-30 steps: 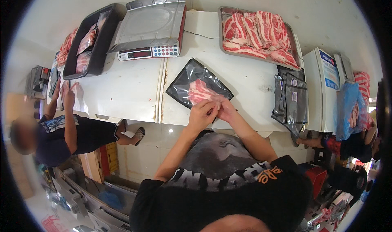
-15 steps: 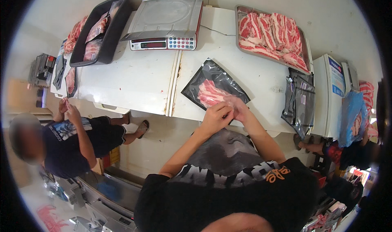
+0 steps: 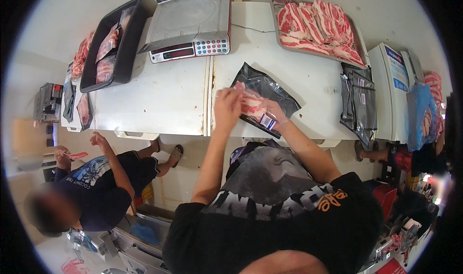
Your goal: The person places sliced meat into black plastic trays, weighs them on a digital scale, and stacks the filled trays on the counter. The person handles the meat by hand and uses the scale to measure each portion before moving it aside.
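Together the left hand [image 3: 227, 108] and right hand [image 3: 273, 113] grip a black meat pouch [image 3: 263, 98], the scale [image 3: 189, 24] well beyond them.

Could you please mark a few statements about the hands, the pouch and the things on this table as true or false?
1. Both hands are at the black pouch of sliced meat. True: left hand, right hand.
2. The scale has meat on its platform. False: the platform is bare.
3. A tray of raw meat sits at the table's far right. True.
4. The stack of black pouches lies left of the scale. False: it lies at the right, below the tray.
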`<state>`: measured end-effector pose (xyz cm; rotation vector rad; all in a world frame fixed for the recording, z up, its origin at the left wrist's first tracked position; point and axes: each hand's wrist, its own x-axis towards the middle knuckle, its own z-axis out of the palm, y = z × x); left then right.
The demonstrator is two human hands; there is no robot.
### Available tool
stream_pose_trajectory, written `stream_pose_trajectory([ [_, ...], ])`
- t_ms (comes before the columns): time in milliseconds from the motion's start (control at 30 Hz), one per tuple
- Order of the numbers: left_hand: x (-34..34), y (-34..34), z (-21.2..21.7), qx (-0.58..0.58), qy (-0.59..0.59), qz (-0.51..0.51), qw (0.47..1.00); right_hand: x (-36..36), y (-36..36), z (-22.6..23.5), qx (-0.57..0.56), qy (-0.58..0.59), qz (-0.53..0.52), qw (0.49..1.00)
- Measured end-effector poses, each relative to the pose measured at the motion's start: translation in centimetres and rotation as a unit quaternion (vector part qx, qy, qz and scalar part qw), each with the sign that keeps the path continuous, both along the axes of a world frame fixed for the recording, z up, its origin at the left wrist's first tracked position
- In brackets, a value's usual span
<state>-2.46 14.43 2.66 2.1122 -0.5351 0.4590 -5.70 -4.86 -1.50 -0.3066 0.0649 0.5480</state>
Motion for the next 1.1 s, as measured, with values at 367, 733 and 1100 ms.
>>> stream_pose_trajectory([
  [367, 2.0, 2.0, -4.2, -0.003, 0.042, -0.005, 0.999, -3.5, -2.5, 1.0, -0.612, -0.128, -0.058, 0.779],
  [733, 2.2, 1.6, -4.3, -0.023, 0.045, -0.011, 0.999, -5.0, -2.7, 4.0, -0.719, -0.309, -0.222, 0.582],
  [1100, 1.8, 1.0, -3.5, -0.019, 0.081, 0.001, 0.997, -4.6, -4.1, 0.3, -0.686, -0.465, -0.164, 0.536],
])
